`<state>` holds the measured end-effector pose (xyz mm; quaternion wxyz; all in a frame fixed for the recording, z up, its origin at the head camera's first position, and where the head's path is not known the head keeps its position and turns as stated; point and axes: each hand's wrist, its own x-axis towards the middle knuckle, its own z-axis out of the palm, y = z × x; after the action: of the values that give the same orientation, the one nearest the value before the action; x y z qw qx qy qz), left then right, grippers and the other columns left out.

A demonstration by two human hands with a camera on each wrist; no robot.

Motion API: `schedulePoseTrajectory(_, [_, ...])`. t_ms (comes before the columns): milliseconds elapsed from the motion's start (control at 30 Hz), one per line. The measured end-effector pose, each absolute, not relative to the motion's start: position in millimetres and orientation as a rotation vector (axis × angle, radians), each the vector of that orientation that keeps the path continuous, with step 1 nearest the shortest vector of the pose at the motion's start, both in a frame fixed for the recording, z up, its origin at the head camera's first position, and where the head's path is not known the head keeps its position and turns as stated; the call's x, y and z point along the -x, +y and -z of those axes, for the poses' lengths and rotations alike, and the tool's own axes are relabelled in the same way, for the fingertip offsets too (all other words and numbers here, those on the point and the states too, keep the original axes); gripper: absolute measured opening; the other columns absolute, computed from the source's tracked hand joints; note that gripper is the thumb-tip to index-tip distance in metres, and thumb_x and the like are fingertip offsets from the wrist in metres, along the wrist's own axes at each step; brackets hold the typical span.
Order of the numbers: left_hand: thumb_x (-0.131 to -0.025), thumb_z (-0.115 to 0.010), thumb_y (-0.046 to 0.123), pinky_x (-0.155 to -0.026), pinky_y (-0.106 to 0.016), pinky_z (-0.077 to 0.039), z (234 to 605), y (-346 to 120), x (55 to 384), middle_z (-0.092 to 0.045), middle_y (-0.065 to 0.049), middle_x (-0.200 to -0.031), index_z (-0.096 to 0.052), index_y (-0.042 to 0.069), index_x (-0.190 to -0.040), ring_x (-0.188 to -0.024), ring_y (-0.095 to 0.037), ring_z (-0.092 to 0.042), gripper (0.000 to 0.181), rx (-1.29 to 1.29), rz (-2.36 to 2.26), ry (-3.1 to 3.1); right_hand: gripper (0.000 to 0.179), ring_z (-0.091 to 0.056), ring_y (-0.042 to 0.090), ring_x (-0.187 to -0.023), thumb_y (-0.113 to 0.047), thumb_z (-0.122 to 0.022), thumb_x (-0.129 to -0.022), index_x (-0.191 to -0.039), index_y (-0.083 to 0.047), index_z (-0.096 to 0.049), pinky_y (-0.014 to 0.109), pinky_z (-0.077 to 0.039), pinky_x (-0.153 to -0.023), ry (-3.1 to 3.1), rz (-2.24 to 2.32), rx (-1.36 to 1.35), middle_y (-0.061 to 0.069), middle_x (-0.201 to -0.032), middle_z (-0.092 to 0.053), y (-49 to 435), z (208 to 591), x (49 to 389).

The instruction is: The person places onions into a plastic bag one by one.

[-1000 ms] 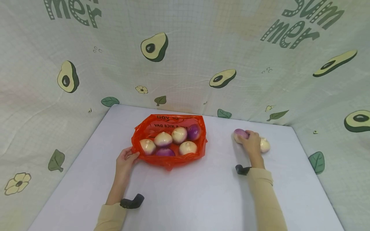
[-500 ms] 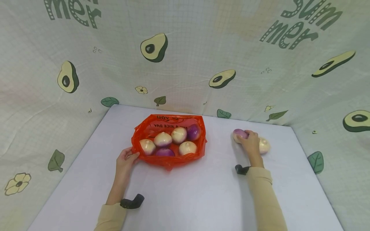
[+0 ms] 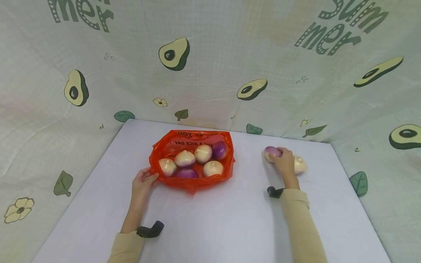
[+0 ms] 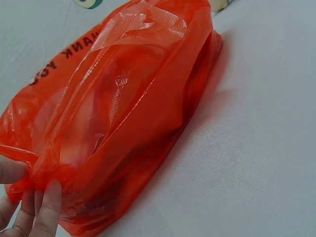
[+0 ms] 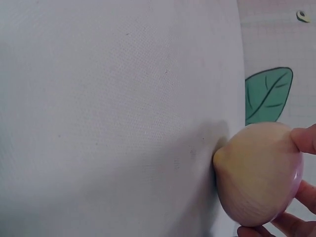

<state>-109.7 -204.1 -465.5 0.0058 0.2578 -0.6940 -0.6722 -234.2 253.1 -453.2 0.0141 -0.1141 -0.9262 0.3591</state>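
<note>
A red plastic bag (image 3: pixel 197 185) lies with its mouth open on the white table, several cream-and-purple turnips (image 3: pixel 185 159) inside it. My left hand (image 3: pixel 141 185) pinches the bag's near left edge; in the left wrist view, thumb and fingers (image 4: pixel 48 207) gather the thin plastic. Over on the right, my right hand (image 3: pixel 287 164) holds a turnip (image 3: pixel 272 151) with its purple side up. The right wrist view has fingertips around that turnip (image 5: pixel 259 173), its pale pointed tip down at the table surface. Another turnip (image 3: pixel 300 165) sits just right of this hand, partly hidden by it.
The white table (image 3: pixel 210 226) ends at the back against a hanging cloth (image 3: pixel 210 73) printed with avocados and leaves. Cloth also closes in the left and right sides. A black wrist mount (image 3: pixel 150 230) sits on the left wrist and another (image 3: pixel 275 192) on the right.
Almost nothing differs. The whole head view has shifted very slightly; both hands keep their holds on the bag and the turnip.
</note>
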Motion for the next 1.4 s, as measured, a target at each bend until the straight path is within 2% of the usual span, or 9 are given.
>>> schedulePoseTrajectory(200, [-0.092, -0.058, 0.024, -0.096, -0.029, -0.047, 465, -205, 109, -0.050, -0.005, -0.116, -0.043, 0.010, -0.131, -0.091, -0.004, -0.056, 0.044, -0.823, 2.110, -2.165, 0.064, -0.037, 0.049, -0.121, -0.034, -0.060, -0.086, -0.133, 0.005, -0.041, 0.055, -0.032, -0.104, -2.870, -1.131, 0.346, 0.035, -0.129, -0.039, 253, 456, 235])
schedulePoseTrajectory(467, [-0.092, -0.058, 0.024, -0.094, -0.028, -0.048, 464, -205, 109, -0.051, -0.005, -0.114, -0.043, 0.009, -0.131, -0.089, -0.002, -0.057, 0.044, -0.807, 2.110, -2.162, 0.058, -0.035, 0.046, -0.127, -0.022, -0.056, -0.089, -0.136, 0.006, -0.037, 0.054, -0.028, -0.109, -2.887, -1.137, 0.369, 0.033, -0.134, -0.037, 249, 453, 236])
schedulePoseTrajectory(733, [-0.092, -0.057, 0.023, -0.092, -0.025, -0.049, 463, -206, 109, -0.051, -0.002, -0.110, -0.042, 0.009, -0.131, -0.087, 0.000, -0.057, 0.045, -0.803, 2.113, -2.150, 0.057, -0.036, 0.046, -0.127, -0.024, -0.057, -0.089, -0.134, 0.006, -0.039, 0.053, -0.028, -0.109, -2.918, -1.127, 0.326, 0.033, -0.135, -0.039, 249, 455, 239])
schedulePoseTrajectory(1033, [-0.092, -0.058, 0.025, -0.093, -0.026, -0.049, 465, -206, 110, -0.050, -0.003, -0.112, -0.042, 0.009, -0.131, -0.087, -0.002, -0.057, 0.045, -0.812, 2.107, -2.161, 0.056, -0.034, 0.044, -0.130, -0.025, -0.059, -0.089, -0.134, 0.003, -0.042, 0.051, -0.028, -0.110, -2.912, -1.189, 0.321, 0.030, -0.137, -0.040, 242, 458, 235])
schedulePoseTrajectory(1233, [-0.091, -0.059, 0.023, -0.091, -0.026, -0.050, 466, -205, 111, -0.051, -0.003, -0.110, -0.043, 0.008, -0.129, -0.087, -0.002, -0.058, 0.044, -0.806, 2.117, -2.143, 0.057, -0.037, 0.042, -0.129, -0.025, -0.062, -0.087, -0.133, 0.003, -0.043, 0.049, -0.031, -0.109, -2.846, -1.242, 0.306, 0.028, -0.136, -0.042, 238, 461, 228])
schedulePoseTrajectory(1400, [-0.091, -0.059, 0.022, -0.090, -0.024, -0.051, 465, -205, 111, -0.051, -0.001, -0.107, -0.043, 0.007, -0.130, -0.086, -0.002, -0.058, 0.044, -0.793, 2.126, -2.134, 0.056, -0.044, 0.039, -0.121, -0.025, -0.063, -0.087, -0.132, 0.003, -0.045, 0.049, -0.037, -0.104, -2.802, -1.271, 0.296, 0.028, -0.134, -0.044, 235, 461, 222])
